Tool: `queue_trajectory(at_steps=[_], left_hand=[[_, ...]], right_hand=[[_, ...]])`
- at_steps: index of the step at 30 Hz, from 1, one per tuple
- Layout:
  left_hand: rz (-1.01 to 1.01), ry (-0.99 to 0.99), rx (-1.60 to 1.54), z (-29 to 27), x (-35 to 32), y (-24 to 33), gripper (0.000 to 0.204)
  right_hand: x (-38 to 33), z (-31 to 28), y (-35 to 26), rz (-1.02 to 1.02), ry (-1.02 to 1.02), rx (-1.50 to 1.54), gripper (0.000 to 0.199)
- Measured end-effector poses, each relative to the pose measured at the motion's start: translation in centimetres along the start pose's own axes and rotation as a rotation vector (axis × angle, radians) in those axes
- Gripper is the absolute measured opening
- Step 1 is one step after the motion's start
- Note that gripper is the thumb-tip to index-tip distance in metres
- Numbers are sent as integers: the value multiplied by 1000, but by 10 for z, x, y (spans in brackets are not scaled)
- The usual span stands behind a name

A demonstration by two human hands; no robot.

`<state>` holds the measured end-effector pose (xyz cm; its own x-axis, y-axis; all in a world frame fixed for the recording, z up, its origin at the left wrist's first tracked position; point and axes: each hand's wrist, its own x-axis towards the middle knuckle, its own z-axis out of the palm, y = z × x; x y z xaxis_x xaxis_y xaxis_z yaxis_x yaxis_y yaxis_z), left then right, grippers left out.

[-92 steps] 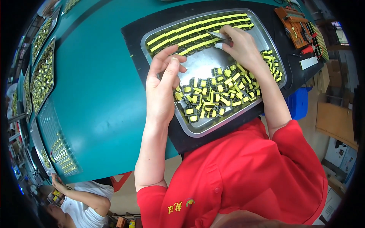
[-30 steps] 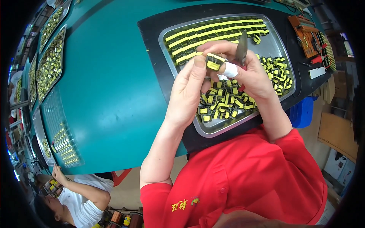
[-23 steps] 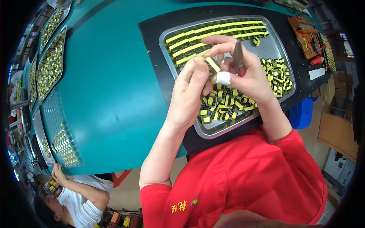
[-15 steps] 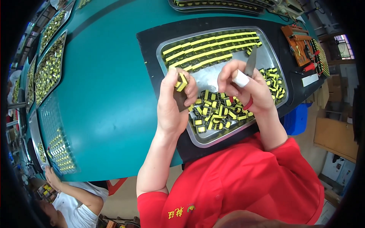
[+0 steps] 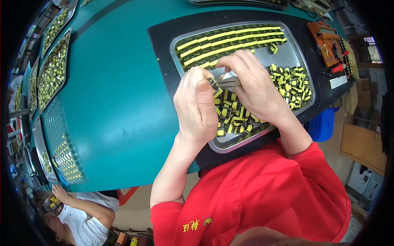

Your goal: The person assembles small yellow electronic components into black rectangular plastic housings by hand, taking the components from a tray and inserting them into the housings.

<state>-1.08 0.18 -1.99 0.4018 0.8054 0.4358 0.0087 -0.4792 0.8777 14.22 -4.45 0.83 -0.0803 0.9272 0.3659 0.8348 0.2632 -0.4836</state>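
Note:
My left hand is closed around a small black-and-yellow transformer, which pokes out past the fingertips. My right hand grips a grey metal tool, apparently scissors; its tapering tips meet the transformer's end. Fingers hide the handles. White wrapping shows on a right-hand digit. Beneath both hands lies a metal tray. Neat rows of similar transformers line its far side. Loose ones are heaped in a near pile and a right pile. One transformer sits apart by the rows' right end.
The tray rests on a black mat over a green table. An orange tool rack stands right of it, near a blue bin. Filled trays line the left. A co-worker's arm reaches in at lower left.
My hands have come together. The left has turned palm-down over the transformer; the right has swung the tool from pointing up to pointing left, onto the transformer.

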Motion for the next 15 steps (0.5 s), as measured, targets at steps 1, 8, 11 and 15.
queue_trajectory(at_steps=[1, 8, 11, 15], left_hand=[[-5, -2, 1, -1, 0, -1, 47], [115, 18, 112, -5, 4, -2, 34], [126, -3, 137, -5, 4, -1, 28], [226, -50, 210, -8, 7, -2, 20]], right_hand=[[0, 0, 1, -8, 8, -9, 41], [2, -13, 3, -38, -23, -169, 42], [2, -14, 4, -48, -22, -174, 42], [1, -19, 7, -91, -45, -195, 44]])
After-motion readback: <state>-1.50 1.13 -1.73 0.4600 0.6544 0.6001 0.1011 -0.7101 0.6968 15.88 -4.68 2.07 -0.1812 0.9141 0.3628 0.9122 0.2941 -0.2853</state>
